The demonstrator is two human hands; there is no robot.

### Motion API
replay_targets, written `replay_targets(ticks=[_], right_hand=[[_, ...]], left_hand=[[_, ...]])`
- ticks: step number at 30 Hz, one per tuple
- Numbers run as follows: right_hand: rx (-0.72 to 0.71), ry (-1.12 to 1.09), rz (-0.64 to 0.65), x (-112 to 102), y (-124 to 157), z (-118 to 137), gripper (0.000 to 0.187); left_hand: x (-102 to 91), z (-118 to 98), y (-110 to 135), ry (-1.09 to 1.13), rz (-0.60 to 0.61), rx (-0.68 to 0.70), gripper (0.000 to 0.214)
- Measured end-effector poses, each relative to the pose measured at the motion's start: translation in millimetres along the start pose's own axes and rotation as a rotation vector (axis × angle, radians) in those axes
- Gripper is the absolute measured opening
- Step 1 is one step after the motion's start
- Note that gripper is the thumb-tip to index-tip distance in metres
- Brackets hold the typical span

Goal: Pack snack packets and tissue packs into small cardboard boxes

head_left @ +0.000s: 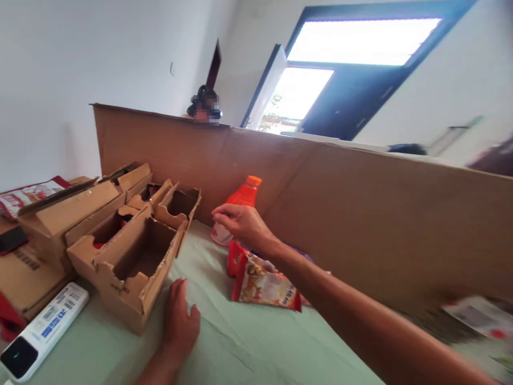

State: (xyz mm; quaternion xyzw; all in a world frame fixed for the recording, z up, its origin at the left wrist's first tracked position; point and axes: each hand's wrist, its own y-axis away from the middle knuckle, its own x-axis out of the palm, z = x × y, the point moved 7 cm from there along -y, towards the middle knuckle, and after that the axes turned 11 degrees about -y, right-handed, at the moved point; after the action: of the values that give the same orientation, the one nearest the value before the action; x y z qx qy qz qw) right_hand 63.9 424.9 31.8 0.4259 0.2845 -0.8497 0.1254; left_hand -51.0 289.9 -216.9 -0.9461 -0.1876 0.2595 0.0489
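Fingertips and thumb draw nearly together on the person's right hand [240, 220], which is up in front of a plastic bottle with an orange cap and a red-orange upper part [243, 195]. From where I stand I see nothing in that loose pinch, though I cannot tell for certain, nor whether it touches the bottle. The bottle stands toward the far edge of the pale-green, cloth-covered tabletop [232, 342], close to a long brown cardboard panel [352, 214]. Below the right wrist lies a shiny red-and-cream snack packet [264, 283], a sliver of blue-purple wrapping [302, 255] showing beyond the forearm. The left hand [182, 315] is empty, fingers slightly bent and thumb apart, toward the near edge, just beside an open brown cardboard box [120, 302]. More cardboard boxes [86, 206] crowd toward the left edge. A white, long device with a black screen [58, 321] lies at the near left corner.
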Motion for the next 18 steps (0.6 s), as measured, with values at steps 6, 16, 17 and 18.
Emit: replay_targets(ticks=[6,16,17,18], right_hand=[[-0.162,0.099,0.102,61.8,-86.5,90.4,0.030],[-0.059,0.398,0.473,174.7,-189.5,99.5,0.034],[-0.050,0.406,0.471,181.4,-192.6,97.2,0.033],[-0.047,0.408,0.458,186.6,-195.2,95.2,0.033]], left_hand=[[3.0,2.8,7.4,0.040,-0.004,-0.067,0.071],[13.4,5.2,13.1,-0.013,0.102,-0.072,0.071],[14.9,5.4,13.3,-0.015,0.116,-0.073,0.071],[16.3,5.3,13.5,-0.014,0.129,-0.072,0.070]])
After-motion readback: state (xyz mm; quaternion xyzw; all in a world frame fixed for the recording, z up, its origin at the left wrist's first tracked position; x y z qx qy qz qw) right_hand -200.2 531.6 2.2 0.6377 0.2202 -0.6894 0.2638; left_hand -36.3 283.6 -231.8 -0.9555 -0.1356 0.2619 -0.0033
